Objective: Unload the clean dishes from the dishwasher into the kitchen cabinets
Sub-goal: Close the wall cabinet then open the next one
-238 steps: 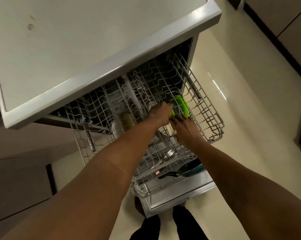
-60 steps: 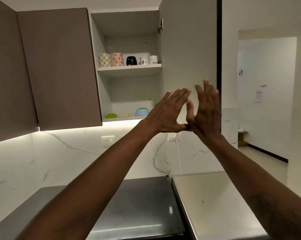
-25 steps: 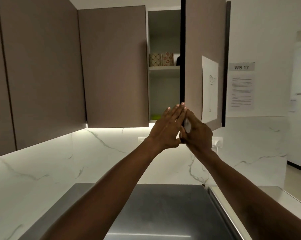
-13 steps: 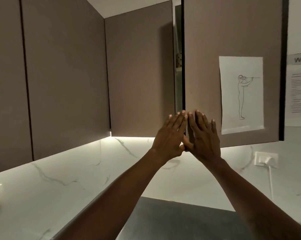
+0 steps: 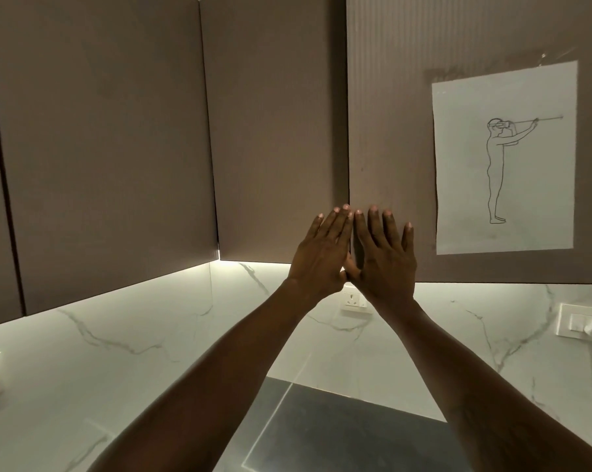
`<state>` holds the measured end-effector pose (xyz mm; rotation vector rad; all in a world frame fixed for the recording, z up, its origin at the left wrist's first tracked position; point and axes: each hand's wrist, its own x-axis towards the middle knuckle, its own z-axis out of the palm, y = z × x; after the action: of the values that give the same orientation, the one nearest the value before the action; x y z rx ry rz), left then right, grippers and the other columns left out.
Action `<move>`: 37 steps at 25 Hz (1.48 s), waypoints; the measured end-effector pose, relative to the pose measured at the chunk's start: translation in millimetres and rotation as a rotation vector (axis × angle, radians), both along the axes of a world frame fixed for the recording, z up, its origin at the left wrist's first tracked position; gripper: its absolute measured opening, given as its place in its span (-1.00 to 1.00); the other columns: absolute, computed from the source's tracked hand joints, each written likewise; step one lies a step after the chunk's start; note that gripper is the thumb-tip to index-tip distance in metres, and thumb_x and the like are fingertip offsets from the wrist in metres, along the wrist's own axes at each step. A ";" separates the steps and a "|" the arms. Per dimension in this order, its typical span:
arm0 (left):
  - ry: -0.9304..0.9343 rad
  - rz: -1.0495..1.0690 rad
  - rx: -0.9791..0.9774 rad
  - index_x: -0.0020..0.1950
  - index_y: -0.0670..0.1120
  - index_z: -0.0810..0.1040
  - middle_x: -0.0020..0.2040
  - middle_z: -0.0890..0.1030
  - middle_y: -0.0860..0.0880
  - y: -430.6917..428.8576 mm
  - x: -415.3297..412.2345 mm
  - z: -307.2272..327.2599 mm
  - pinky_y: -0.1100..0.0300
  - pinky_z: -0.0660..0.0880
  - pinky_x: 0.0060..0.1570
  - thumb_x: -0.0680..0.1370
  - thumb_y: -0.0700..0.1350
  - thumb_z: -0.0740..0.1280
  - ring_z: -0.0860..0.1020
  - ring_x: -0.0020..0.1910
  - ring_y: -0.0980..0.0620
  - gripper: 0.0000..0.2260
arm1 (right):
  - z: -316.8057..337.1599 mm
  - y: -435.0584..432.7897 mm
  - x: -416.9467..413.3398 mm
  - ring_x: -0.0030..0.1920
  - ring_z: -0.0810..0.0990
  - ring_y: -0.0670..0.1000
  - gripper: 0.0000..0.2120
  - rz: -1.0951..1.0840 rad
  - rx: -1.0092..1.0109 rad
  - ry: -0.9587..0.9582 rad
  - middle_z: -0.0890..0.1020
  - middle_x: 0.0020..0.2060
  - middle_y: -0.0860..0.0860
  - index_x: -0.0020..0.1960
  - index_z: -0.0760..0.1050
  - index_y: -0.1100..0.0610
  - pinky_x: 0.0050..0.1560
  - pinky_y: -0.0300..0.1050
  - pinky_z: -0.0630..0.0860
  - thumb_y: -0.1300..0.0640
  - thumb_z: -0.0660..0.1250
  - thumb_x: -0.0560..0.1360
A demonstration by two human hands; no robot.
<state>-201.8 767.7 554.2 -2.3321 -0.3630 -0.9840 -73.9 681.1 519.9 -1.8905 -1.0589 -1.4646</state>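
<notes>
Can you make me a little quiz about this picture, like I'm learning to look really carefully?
1. True or false: the left hand grips a cup.
2. What hangs on the cabinet door? A) a calendar B) a sheet of paper with a drawn standing figure C) a mirror
3. Fill in the gap: the right hand has its fingers ____ and holds nothing.

Key: 1 false; 2 B; 3 straight.
</notes>
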 end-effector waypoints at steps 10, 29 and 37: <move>0.033 0.093 0.010 0.61 -0.20 -0.03 0.62 -0.01 -0.19 20.4 37.9 4.0 -0.10 -0.02 0.55 0.47 0.12 0.36 -0.06 0.60 -0.15 -0.11 | 1.3 31.0 36.1 0.62 -0.08 0.16 -0.17 -0.026 -0.031 0.027 0.01 0.62 0.09 0.64 0.00 0.05 0.53 0.30 -0.02 -0.36 0.15 0.56; 0.084 0.160 -0.079 0.62 -0.18 -0.08 0.62 -0.08 -0.18 26.1 63.9 4.0 -0.08 -0.08 0.56 0.50 0.14 0.31 -0.12 0.60 -0.13 -0.13 | 4.5 39.3 57.7 0.61 -0.02 0.18 -0.22 -0.022 -0.096 0.044 0.04 0.62 0.11 0.64 0.02 0.08 0.54 0.30 -0.03 -0.33 0.10 0.58; 0.030 0.073 0.012 0.60 -0.18 0.13 0.60 0.13 -0.17 21.8 18.3 4.0 -0.13 0.03 0.55 0.50 0.28 0.27 0.07 0.59 -0.16 -0.17 | -1.5 31.6 37.7 0.58 0.16 0.16 -0.29 0.160 0.010 0.038 0.24 0.57 0.14 0.58 0.23 0.12 0.57 0.22 -0.02 -0.30 0.01 0.60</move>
<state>-183.5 789.5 558.1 -2.3035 -0.4261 -0.9127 -36.1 712.7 518.4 -1.7757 -1.1538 -1.3368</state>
